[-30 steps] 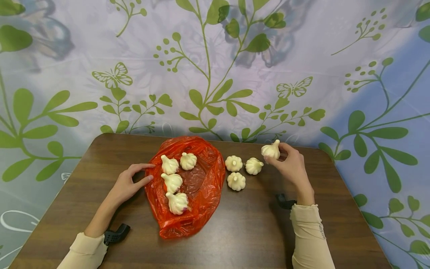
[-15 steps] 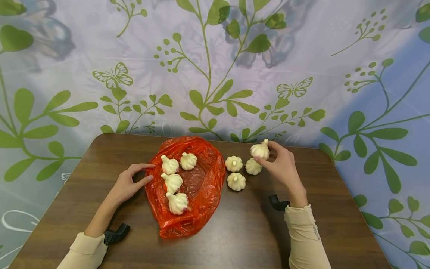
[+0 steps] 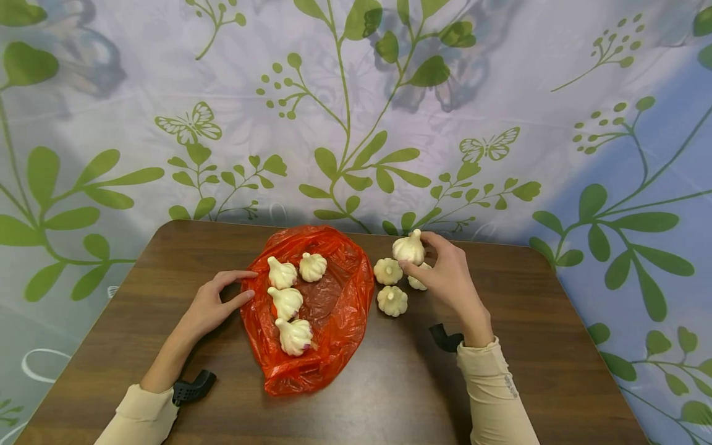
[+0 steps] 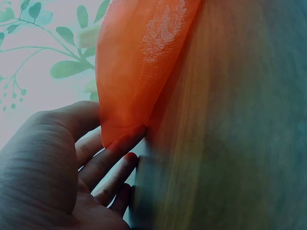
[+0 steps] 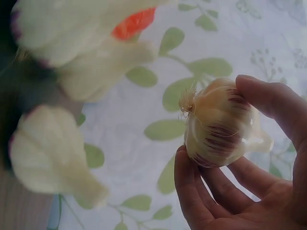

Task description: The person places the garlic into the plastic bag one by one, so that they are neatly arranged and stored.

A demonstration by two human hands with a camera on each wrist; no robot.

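Observation:
At the left side of a red plastic bag (image 3: pixel 328 364), my left hand (image 3: pixel 210 306) touches the rim with thumb and index finger held apart. In the left wrist view the bag's edge (image 4: pixel 129 81) lies against the fairly straight fingers (image 4: pixel 103 160). My right hand (image 3: pixel 447 272) pinches a garlic bulb (image 3: pixel 408 248), its neck pointing up, held over the row of bulbs by the bag. The right wrist view shows this bulb's purple streaks and root tuft (image 5: pixel 188 101). Beneath it, one bulb (image 3: pixel 418 276) is partly hidden by the hand.
Two more bulbs, one behind (image 3: pixel 387 271) and one nearer bulb (image 3: pixel 392 301), stand just right of the bag. Several bulbs, such as the front one (image 3: pixel 294 337), lie on the bag's left part. A patterned cloth (image 3: pixel 356 111) hangs behind the wooden table (image 3: pixel 400 395).
My right hand has carried its garlic bulb leftward, from right of the loose bulbs to above them, closer to the bag. The left hand and the bag have kept their places.

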